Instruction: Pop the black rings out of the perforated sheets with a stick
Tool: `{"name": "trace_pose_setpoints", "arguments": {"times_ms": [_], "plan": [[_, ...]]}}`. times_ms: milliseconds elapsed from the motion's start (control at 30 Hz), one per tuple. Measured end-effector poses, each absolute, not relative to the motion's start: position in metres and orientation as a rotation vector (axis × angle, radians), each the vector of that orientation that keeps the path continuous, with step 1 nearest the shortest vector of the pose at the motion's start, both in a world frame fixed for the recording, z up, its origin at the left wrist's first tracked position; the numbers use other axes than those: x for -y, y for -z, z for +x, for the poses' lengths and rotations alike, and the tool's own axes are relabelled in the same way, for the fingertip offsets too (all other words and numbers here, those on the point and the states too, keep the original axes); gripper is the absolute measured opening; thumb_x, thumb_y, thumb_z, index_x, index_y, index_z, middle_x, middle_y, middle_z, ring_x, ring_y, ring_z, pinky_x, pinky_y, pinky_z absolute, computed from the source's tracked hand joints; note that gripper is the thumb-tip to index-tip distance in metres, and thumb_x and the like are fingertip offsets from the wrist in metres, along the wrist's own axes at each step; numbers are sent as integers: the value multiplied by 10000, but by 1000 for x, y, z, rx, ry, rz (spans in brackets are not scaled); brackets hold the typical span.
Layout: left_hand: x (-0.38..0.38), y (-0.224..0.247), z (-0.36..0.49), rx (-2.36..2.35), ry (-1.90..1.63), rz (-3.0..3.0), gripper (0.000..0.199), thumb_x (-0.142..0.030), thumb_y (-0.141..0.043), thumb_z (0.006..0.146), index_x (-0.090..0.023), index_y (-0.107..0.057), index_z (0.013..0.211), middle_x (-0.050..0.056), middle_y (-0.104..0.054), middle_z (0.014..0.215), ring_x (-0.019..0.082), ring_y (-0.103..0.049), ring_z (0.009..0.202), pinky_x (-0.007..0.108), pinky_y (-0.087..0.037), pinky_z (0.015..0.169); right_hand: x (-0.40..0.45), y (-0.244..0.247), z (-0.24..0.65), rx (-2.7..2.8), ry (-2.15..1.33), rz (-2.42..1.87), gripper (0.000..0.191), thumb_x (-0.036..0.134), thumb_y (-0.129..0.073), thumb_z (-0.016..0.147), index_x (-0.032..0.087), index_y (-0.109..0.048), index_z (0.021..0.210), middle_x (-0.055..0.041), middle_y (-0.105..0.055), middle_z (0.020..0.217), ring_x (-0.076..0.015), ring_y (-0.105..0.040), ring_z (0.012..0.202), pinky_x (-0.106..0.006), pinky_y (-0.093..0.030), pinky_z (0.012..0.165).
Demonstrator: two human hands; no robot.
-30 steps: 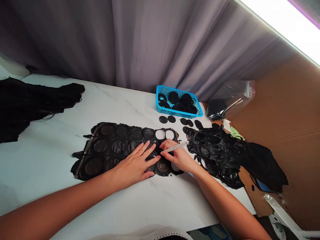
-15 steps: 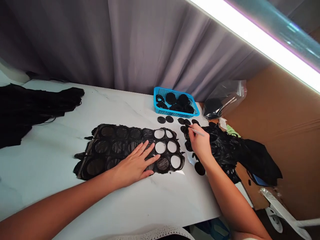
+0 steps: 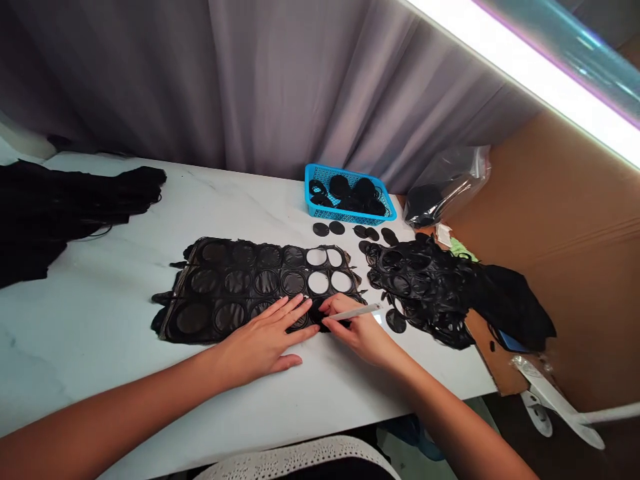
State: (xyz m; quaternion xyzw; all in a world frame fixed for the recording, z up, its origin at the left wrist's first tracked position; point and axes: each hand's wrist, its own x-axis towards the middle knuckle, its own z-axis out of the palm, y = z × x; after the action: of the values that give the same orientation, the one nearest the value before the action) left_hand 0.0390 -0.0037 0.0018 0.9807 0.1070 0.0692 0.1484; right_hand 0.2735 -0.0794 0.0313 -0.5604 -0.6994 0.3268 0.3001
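Flatly, left hand [image 3: 270, 337] rests on black sheet [image 3: 267, 281]; tabletop [image 3: 300, 403] surrounds its edges.

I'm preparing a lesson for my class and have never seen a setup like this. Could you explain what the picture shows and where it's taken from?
There is no machine here: these are a person's two bare hands, seen by a camera worn on the head, looking forward and down. On the white table lies a black sheet with rows of round shapes; white circles show toward its right end. The left hand rests flat on it, fingers spread. The right hand holds a slim white tool over that end. Beyond are loose black discs and a blue basket holding more. Tangled black material lies to the right.
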Motion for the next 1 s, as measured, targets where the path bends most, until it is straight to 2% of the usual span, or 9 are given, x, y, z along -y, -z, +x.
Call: {"name": "trace_pose_setpoints", "arguments": {"times_ms": [200, 600, 733, 833, 1000], "plan": [[2, -1, 40, -306, -194, 2800, 622, -454, -575, 954, -357, -319, 1512, 55, -155, 1637, 310, -188, 1489, 466, -206, 1195, 79, -29, 276, 1862, -935, -1450, 150, 177, -545, 941, 199, -548, 793, -39, -557, 1022, -146, -530, 872, -277, -425, 762], [3, 0, 39, -308, -210, 2781, 636, -428, -604, 941, -357, -327, 1508, 57, -141, 1637, 311, -195, 1485, 467, -212, 1198, 78, -32, 276, 1923, -890, -1473, 131, 173, -535, 946, 197, -562, 821, -47, -566, 1026, -155, -550, 886, -291, -468, 775], [3, 1, 39, -323, -221, 2776, 640, -421, -608, 939, -360, -321, 1508, 49, -56, 1648, 314, -155, 1494, 466, -210, 1198, 87, -25, 261, 2058, -663, -1501, 127, 126, -506, 928, 203, -550, 838, -88, -588, 1051, -202, -564, 933, -340, -496, 801], [4, 1, 39, -342, -219, 2772, 595, -423, -615, 932, -354, -382, 1475, 51, -7, 1649, 334, -144, 1493, 479, -212, 1194, 89, -18, 268, 2156, -436, -1534, 137, 104, -475, 914, 211, -559, 900, -122, -615, 1097, -249, -562, 991, -389, -496, 838], [4, -4, 39, -325, -247, 2775, 523, -416, -600, 946, -341, -445, 1440, 45, -34, 1651, 342, -157, 1490, 476, -215, 1192, 68, -29, 325, 1645, -43, -1849, 152, 236, -438, 960, 205, -576, 904, -90, -647, 905, -222, -580, 794, -354, -480, 728]]}}
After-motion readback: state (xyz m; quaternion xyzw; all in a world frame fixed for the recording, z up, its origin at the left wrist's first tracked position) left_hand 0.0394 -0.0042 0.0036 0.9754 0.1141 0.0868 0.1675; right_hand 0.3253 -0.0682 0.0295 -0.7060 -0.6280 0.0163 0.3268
